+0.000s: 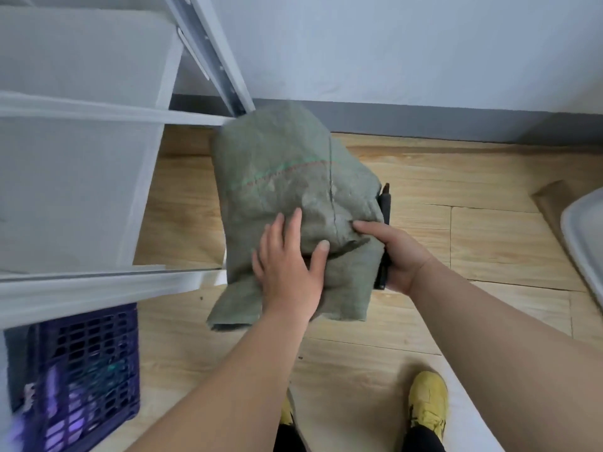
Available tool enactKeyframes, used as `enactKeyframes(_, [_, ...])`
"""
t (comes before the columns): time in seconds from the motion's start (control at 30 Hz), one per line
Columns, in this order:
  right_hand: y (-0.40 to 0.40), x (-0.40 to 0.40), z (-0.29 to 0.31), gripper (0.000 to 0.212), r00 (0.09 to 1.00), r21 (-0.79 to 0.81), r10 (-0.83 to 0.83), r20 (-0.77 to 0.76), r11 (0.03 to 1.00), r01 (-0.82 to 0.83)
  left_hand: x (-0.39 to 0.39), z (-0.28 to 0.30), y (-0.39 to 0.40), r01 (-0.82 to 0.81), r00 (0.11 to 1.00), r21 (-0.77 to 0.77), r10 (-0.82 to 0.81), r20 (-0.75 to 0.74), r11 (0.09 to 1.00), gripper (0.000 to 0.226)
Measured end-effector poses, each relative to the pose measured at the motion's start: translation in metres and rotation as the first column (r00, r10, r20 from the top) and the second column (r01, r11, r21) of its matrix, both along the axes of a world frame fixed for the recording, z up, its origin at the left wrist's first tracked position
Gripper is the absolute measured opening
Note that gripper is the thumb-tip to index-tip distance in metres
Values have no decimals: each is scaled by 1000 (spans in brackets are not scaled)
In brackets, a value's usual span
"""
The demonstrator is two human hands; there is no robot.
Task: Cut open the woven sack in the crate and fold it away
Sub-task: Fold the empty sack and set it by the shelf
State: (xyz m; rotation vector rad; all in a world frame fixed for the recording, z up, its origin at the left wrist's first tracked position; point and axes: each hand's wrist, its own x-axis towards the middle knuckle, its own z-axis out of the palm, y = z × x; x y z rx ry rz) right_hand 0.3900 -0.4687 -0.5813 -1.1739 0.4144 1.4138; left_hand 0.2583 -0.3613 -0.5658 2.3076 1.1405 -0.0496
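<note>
A grey-green woven sack (287,164) with a green and red stitched line is folded into a thick bundle and held in the air above the wooden floor. My left hand (287,272) lies flat on its near side, fingers straight and spread, pressing the fabric. My right hand (398,256) grips the bundle's right edge, thumb on top, with a black knife-like tool (386,203) clamped between palm and sack. A loose corner of the sack hangs down below my left wrist. The purple plastic crate (81,380) stands on the floor at lower left.
A white metal shelf unit (81,190) fills the left side, its edge close to the sack. A pale tub rim (584,230) and brown cardboard (548,203) lie at the right. My yellow shoe (427,402) is on the floor below; the wall is just behind.
</note>
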Motion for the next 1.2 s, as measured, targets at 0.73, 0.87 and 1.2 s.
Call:
enactKeyframes(0.73, [65,-21,-203,66,-117,-753,744,658,650,-104,-45,-211,53,457,831,111,-380,-406,882,72])
enactKeyframes(0.87, [91,32,-234,71,-44,-884,918,393,365,-291,-32,-233,67,352,725,-294,-458,-514,889,76])
enactKeyframes(1.2, [51,-8,-244,62,133,-721,719,682,692,-45,-32,-242,54,350,833,-88,-353,-425,933,65])
